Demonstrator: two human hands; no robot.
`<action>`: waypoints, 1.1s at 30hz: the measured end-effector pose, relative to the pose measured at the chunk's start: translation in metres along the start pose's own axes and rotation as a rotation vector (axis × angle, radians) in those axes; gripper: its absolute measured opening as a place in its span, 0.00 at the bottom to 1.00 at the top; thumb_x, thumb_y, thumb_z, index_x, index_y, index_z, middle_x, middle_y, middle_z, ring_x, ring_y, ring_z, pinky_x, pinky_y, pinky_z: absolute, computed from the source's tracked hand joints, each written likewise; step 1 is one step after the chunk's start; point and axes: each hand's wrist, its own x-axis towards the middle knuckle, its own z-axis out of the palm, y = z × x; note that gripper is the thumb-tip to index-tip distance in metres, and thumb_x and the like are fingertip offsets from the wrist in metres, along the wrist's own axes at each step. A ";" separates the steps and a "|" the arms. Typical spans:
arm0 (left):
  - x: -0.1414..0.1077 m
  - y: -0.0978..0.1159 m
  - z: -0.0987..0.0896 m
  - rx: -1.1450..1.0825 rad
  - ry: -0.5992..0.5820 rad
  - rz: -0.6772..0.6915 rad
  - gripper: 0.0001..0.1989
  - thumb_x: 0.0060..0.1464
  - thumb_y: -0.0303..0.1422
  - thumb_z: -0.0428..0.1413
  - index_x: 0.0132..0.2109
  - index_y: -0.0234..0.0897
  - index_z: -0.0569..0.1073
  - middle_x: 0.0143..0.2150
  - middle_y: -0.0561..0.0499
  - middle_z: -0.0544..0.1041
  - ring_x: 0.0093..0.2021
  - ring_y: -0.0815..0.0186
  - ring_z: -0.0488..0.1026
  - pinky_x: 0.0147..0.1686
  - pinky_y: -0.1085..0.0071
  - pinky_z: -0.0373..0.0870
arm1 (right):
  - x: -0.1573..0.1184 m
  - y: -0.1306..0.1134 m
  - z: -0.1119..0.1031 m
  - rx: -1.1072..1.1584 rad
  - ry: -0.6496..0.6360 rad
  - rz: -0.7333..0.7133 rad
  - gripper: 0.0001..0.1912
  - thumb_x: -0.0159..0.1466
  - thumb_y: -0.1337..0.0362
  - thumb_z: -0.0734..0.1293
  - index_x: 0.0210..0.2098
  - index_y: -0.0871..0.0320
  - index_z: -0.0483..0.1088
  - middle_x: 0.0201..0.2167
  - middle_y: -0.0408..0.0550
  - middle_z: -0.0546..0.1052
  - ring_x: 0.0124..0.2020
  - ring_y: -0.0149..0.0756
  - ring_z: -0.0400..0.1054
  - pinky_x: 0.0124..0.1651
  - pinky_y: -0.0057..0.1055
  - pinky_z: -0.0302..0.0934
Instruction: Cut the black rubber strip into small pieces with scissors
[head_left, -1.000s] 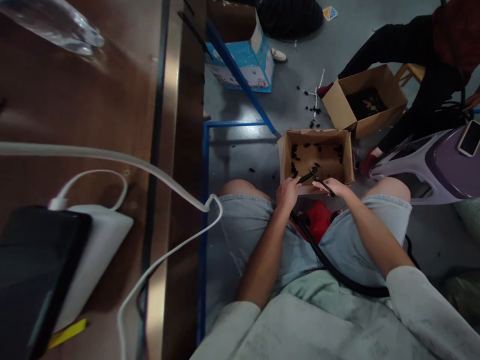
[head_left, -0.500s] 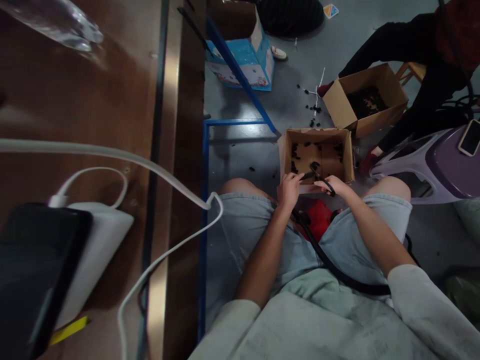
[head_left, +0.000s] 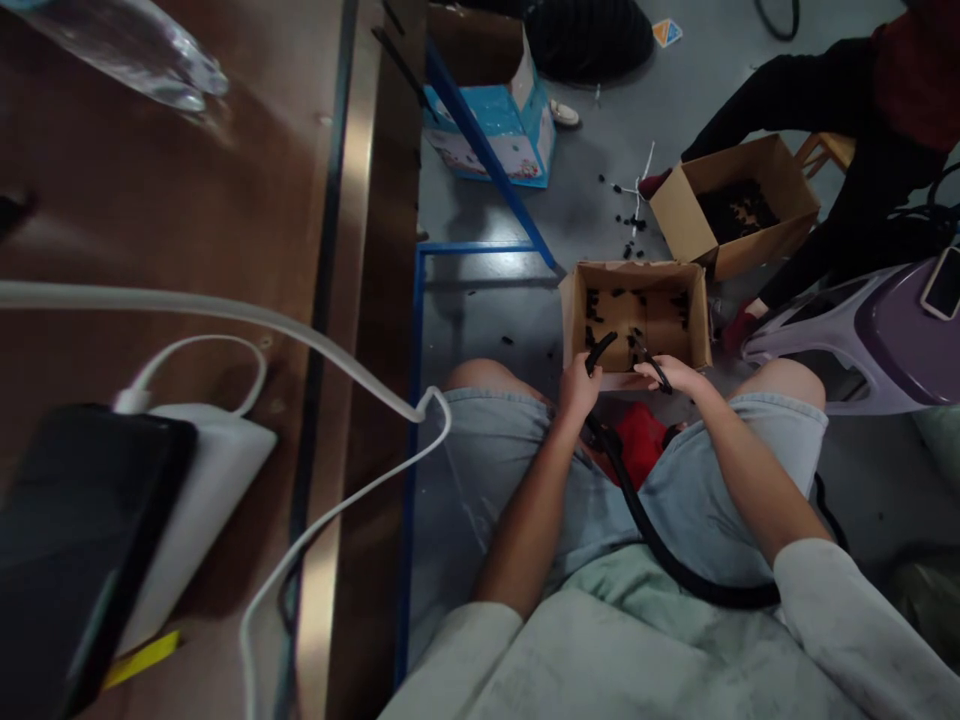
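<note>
My left hand (head_left: 580, 386) is closed round a long black foam tube (head_left: 637, 510), close to its end. That end sticks up past the fingers over a cardboard box (head_left: 703, 320), and the rest curves back across my lap. Opposite it, my right hand (head_left: 670, 375) grips black-handled scissors (head_left: 652, 365), whose blades point into the box. The blades and the tube's end are apart. Several short black pieces (head_left: 681, 305) lie inside the box along its sides and bottom.
Beyond stands a second cardboard box (head_left: 772, 248) with black pieces, between the legs of another person (head_left: 810, 95). A purple stool (head_left: 907, 335) bearing a phone is at right. Left are a wooden table (head_left: 187, 240), a blue metal frame (head_left: 487, 247) and a blue printed box (head_left: 517, 150).
The tube's end has swung from pointing right at the scissors to pointing up and away from them. The scissors have drawn slightly back. The view has shifted a little.
</note>
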 end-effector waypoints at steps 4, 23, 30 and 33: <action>-0.002 -0.001 0.001 -0.043 -0.014 0.028 0.19 0.68 0.32 0.53 0.63 0.36 0.74 0.57 0.40 0.81 0.59 0.55 0.78 0.57 0.65 0.71 | -0.007 -0.007 0.004 -0.068 -0.126 0.010 0.27 0.61 0.40 0.74 0.36 0.61 0.77 0.32 0.50 0.80 0.33 0.34 0.75 0.36 0.24 0.70; -0.013 0.008 0.002 0.254 -0.165 0.131 0.17 0.71 0.35 0.50 0.61 0.38 0.74 0.52 0.36 0.82 0.52 0.50 0.81 0.49 0.62 0.74 | -0.009 -0.003 0.006 -0.501 0.010 0.067 0.28 0.63 0.43 0.71 0.18 0.59 0.74 0.15 0.48 0.74 0.19 0.35 0.71 0.25 0.26 0.61; -0.016 0.008 -0.001 0.311 -0.163 0.054 0.17 0.70 0.35 0.50 0.60 0.38 0.76 0.52 0.34 0.82 0.52 0.50 0.81 0.51 0.61 0.74 | -0.008 -0.002 -0.001 -0.558 0.118 0.130 0.31 0.66 0.40 0.68 0.20 0.59 0.75 0.19 0.55 0.78 0.26 0.40 0.77 0.30 0.27 0.63; -0.014 0.006 0.000 0.308 -0.160 0.033 0.17 0.70 0.35 0.51 0.59 0.36 0.76 0.51 0.33 0.82 0.52 0.49 0.81 0.51 0.60 0.74 | -0.007 0.000 -0.001 -0.477 0.070 0.126 0.32 0.62 0.34 0.69 0.23 0.59 0.74 0.21 0.53 0.78 0.24 0.39 0.77 0.26 0.27 0.62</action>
